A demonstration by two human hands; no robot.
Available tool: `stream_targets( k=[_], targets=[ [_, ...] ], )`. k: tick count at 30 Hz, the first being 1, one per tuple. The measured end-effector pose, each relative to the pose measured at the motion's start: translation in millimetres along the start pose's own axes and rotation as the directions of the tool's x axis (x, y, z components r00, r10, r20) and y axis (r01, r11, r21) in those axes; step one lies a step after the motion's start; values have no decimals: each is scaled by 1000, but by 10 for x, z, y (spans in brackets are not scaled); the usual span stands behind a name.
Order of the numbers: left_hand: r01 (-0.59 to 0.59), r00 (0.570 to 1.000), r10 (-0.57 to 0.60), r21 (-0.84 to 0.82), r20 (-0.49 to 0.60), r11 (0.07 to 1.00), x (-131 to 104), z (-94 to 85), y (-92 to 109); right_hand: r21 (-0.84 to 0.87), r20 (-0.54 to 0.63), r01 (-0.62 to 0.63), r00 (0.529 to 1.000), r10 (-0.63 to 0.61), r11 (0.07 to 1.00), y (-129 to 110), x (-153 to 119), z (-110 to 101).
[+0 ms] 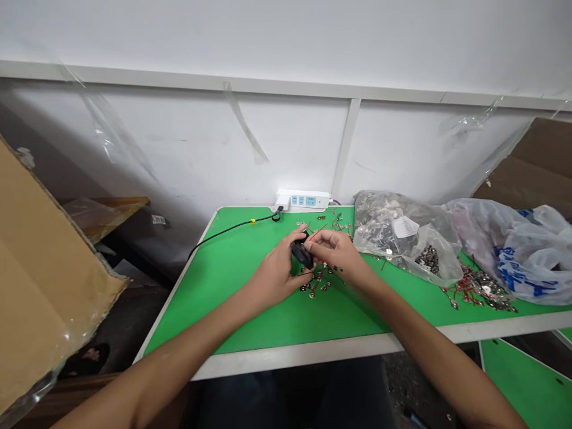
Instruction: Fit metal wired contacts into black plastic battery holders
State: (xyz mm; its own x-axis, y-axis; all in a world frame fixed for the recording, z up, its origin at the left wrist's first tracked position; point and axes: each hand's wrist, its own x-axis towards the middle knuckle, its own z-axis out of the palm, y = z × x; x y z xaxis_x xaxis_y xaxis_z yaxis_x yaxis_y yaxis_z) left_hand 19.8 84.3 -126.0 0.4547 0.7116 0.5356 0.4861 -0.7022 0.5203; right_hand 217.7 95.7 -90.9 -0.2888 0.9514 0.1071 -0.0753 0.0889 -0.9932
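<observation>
My left hand (279, 265) is closed around a small black plastic part (302, 255), held tilted just above the green table. The fingertips of my right hand (333, 250) pinch together at the part's upper right side. From between them a thin red wire (318, 231) sticks out; its other end is hidden by the fingers. Under and around both hands lie several small shiny metal contacts (311, 293), some with red wires attached.
A white power strip (308, 201) with a black cable (223, 230) stands against the wall. To the right are a clear bag of metal parts (402, 232), a pile of wired contacts (485, 289) and a white plastic bag (531, 256). Cardboard (49, 280) rises at the left.
</observation>
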Motion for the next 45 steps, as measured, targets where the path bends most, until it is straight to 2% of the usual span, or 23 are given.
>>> stream_targets(
  k=[5, 10, 17, 24, 29, 35, 37, 40, 42, 45],
  targets=[
    [-45, 999, 45, -52, 13, 998, 27, 7, 32, -19, -2, -16, 1000, 16, 1000, -92, -36, 0],
    [-63, 998, 62, -102, -16, 993, 32, 22, -4, -39, 9, -9, 1000, 9, 999, -77, -60, 39],
    [86, 996, -87, -79, -7, 993, 21, 2, 22, -74, -5, 21, 1000, -22, 997, 20, -35, 20],
    [104, 994, -104, -9, 28, 995, -8, 22, 13, -5, 47, -69, 996, 69, 998, 102, 9, -10],
    [109, 992, -113, 57, 61, 992, 2, 23, -14, 53, 76, -81, 994, 77, 995, 100, 25, -2],
    [110, 989, -118, 101, 83, 989, 55, -25, 28, 124, 87, -151, 986, 141, 981, 123, 52, -5],
    [72, 996, -75, 59, 47, 996, 79, -51, 62, 148, 103, -166, 983, 152, 975, 103, 56, -27],
    [13, 997, -15, -25, -72, 1000, 98, -83, 90, 191, 109, -164, 983, 146, 968, 47, 48, -56],
    [-25, 990, 22, -22, -141, 999, 95, -96, 86, 209, 84, -149, 987, 134, 967, 13, 33, -64],
    [-105, 979, 111, 42, -174, 994, 76, -104, 59, 208, 35, -147, 989, 143, 967, -7, 8, -62]
  ],
)
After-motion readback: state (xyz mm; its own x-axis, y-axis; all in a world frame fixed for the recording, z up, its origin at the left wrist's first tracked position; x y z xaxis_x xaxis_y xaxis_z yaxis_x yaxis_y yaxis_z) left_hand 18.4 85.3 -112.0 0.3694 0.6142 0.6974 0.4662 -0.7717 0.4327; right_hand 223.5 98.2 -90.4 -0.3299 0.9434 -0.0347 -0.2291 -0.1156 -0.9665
